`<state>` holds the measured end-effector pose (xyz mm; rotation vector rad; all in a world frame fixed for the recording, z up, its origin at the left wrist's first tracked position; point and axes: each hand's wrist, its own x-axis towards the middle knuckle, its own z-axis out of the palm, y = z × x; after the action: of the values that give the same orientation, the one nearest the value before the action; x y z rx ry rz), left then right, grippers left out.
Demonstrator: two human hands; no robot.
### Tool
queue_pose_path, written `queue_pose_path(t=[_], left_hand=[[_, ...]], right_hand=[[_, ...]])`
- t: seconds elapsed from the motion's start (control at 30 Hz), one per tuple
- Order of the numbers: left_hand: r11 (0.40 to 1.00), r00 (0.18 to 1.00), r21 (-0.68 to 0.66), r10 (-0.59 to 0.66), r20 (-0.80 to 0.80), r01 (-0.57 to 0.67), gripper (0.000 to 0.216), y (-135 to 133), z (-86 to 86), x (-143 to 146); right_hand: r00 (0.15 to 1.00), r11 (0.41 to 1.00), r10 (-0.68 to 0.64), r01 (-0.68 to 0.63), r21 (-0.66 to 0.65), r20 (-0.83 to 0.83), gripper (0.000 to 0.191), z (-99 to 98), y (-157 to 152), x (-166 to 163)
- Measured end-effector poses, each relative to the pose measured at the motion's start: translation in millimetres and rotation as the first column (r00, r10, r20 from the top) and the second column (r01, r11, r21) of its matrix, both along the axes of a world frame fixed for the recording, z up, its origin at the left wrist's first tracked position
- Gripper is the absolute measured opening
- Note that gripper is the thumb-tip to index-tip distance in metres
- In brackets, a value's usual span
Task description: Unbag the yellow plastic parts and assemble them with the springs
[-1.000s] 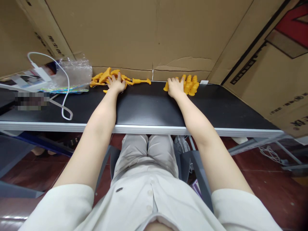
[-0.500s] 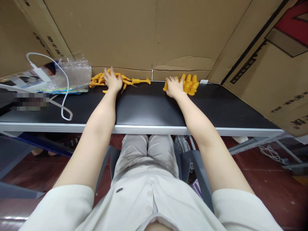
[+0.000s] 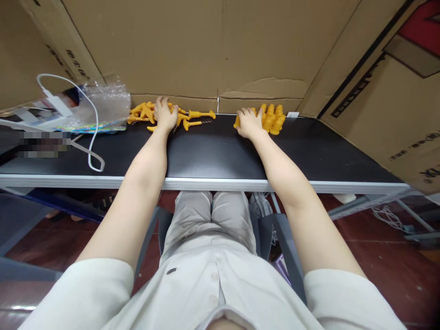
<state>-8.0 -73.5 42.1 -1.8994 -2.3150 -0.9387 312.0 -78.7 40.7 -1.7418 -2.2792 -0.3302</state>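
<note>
My left hand [image 3: 166,117] lies on a pile of yellow corkscrews [image 3: 146,111] near the back of the table, fingers apart. Its fingertips partly go out of sight among the T-shaped handles, some of which have metal spirals. Just right of it is a loose corkscrew [image 3: 192,124] with its spiral bare. Behind that one lies a corkscrew with a straight yellow sleeve [image 3: 201,114] over its shaft. My right hand [image 3: 250,123] rests, fingers spread, on the left side of a group of upright yellow sleeves [image 3: 273,120]. It covers several of them.
Tall cardboard walls [image 3: 178,50] close off the back and sides of the black table [image 3: 213,151]. At the left are a clear plastic bag [image 3: 106,103], a white cable [image 3: 94,119] and a white stand [image 3: 30,123]. A small white tag [image 3: 293,114] sits beside the sleeves.
My left hand has shifted slightly right over the pile. A loose corkscrew with a bare spiral now shows to its right, and handles at its left are uncovered. My right hand stays put.
</note>
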Motion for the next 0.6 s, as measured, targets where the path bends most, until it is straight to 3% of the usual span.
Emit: queue_pose_path(t=[0.13, 0.33, 0.47, 0.6], left_hand=[[0.999, 0.998, -0.008, -0.047, -0.044, 0.047, 0.085, 5, 0.5, 1], [0.997, 0.999, 0.061, -0.044, 0.002, 0.044, 0.066, 11, -5.1, -3], [0.977, 0.977, 0.057, -0.203, -0.064, 0.207, 0.067, 15, -6.5, 2], [0.937, 0.923, -0.058, -0.349, -0.166, 0.344, 0.071, 31, -4.4, 22]], right_hand=[[0.999, 1.0, 0.026, -0.025, 0.018, -0.019, 0.066, -2.6, 5, 3], [1.0, 1.0, 0.02, -0.02, 0.001, -0.008, 0.068, -1.7, 4, 4], [0.999, 0.999, 0.029, -0.029, 0.017, -0.02, 0.069, -1.1, 3, 5], [0.998, 0.999, 0.049, -0.048, 0.019, -0.042, 0.07, 0.1, 2, 5]])
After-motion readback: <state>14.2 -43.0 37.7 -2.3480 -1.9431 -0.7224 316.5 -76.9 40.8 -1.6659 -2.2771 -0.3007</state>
